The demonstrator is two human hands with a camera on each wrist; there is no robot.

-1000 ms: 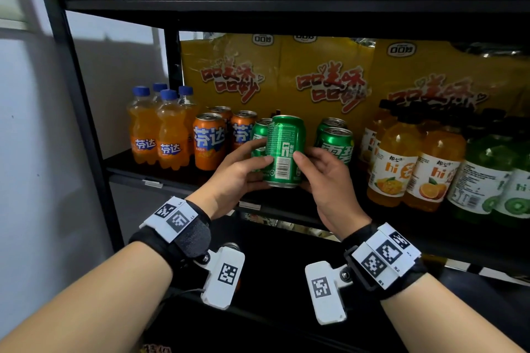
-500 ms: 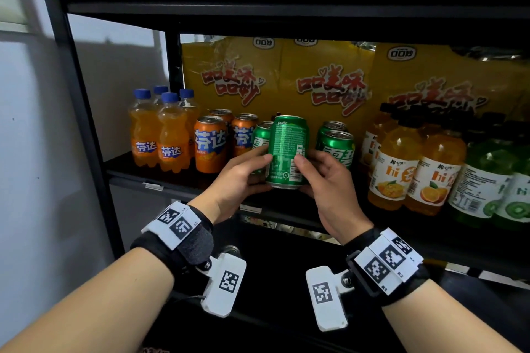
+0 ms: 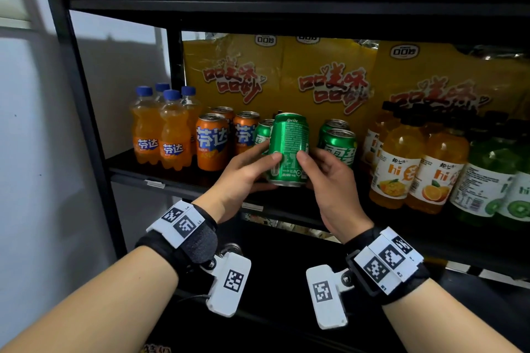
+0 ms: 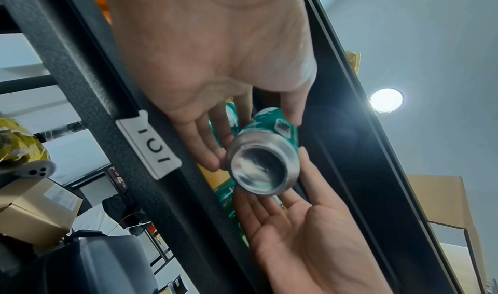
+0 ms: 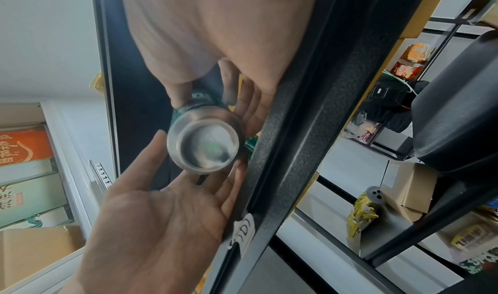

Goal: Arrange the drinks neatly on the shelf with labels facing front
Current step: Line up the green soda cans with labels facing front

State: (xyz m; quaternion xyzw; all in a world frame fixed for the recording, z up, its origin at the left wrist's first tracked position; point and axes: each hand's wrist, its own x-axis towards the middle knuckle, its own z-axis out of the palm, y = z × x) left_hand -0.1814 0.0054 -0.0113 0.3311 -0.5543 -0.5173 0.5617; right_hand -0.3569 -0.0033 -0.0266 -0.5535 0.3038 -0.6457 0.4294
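The black metal shelf (image 3: 183, 180) carries yellow cartons (image 3: 324, 77) at the back, orange soda bottles (image 3: 160, 129), juice bottles (image 3: 401, 163) and rows of cans. Before its front edge, the left hand (image 3: 243, 175) and right hand (image 3: 329, 178) both grip one green Sprite can (image 3: 288, 149), thumbs on its near face, upright and lifted off the shelf, small print facing the camera.

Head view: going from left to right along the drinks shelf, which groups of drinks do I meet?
Orange soda bottles with blue caps → orange cans → green can held in the left hand and right hand → green cans on the shelf → orange juice bottles → green kiwi bottles.
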